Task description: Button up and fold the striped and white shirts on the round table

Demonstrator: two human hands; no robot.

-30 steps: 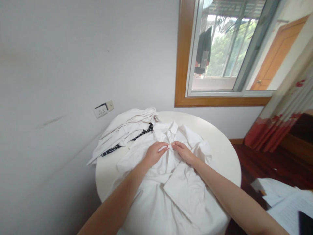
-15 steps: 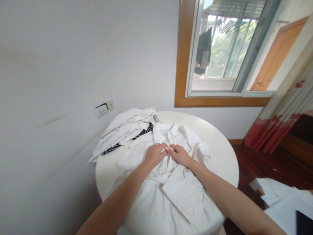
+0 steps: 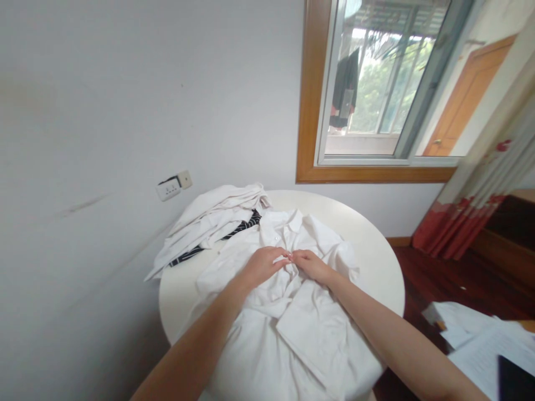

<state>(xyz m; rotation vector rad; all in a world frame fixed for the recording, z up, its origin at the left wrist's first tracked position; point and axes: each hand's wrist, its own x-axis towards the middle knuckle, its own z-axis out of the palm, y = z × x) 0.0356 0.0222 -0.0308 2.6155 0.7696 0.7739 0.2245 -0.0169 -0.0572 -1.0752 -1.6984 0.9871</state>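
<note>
A white collared shirt [image 3: 309, 328] lies crumpled over the round table [image 3: 380, 267], its collar toward the far side and its near part hanging over the front edge. Both hands meet at the middle of its front, below the collar. My left hand [image 3: 264, 264] is closed with thumb and fingertips pinched at the shirt's front edge. Close against it, my right hand [image 3: 310, 265] also pinches the cloth there. Whatever small part sits between the fingertips, such as a button, is too small to make out.
A pile of folded white clothes [image 3: 213, 209] with a black-and-white striped cloth [image 3: 242, 225] rests at the table's back left, against the wall. A wall socket [image 3: 169, 190] is above it. Papers [image 3: 485, 340] and a dark flat object [image 3: 516, 379] lie at lower right.
The left fingers have spread slightly from their tighter pinch, with the thumb now lower. Both hands stay at the same spot on the shirt front. The view has shifted slightly.
</note>
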